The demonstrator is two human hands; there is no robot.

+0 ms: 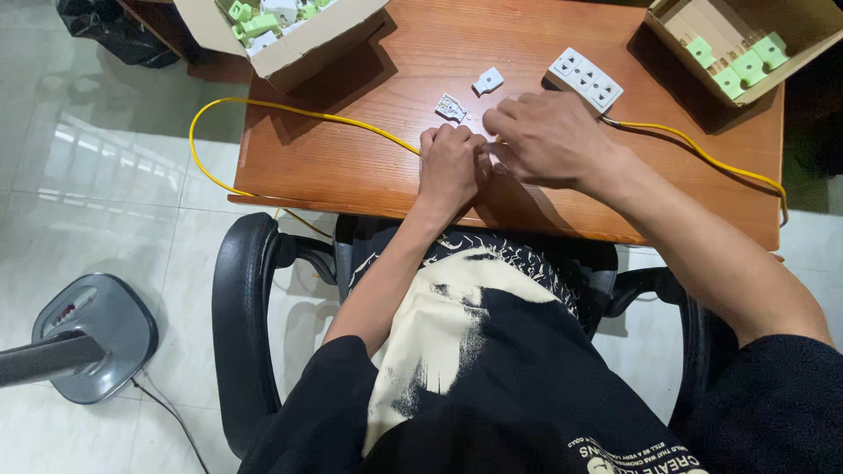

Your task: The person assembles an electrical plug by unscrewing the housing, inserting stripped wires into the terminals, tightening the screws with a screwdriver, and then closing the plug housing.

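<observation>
My left hand (451, 165) rests on the wooden table (369, 158), fingers curled around the end of a yellow cable (299, 111). My right hand (549, 138) lies right beside it, fingers closed over the same spot; what it pinches is hidden. Just beyond the hands lie a small white plug part (450, 107) and a white plug cover (488, 81). A white socket strip (586, 79) sits past my right hand, with another stretch of yellow cable (702, 154) running off to the right.
An open cardboard box (290, 35) of green and white parts stands at the table's far left. A second box (746, 44) with green parts stands at the far right. A black chair arm (241, 307) and a grey fan base (92, 338) are on the tiled floor.
</observation>
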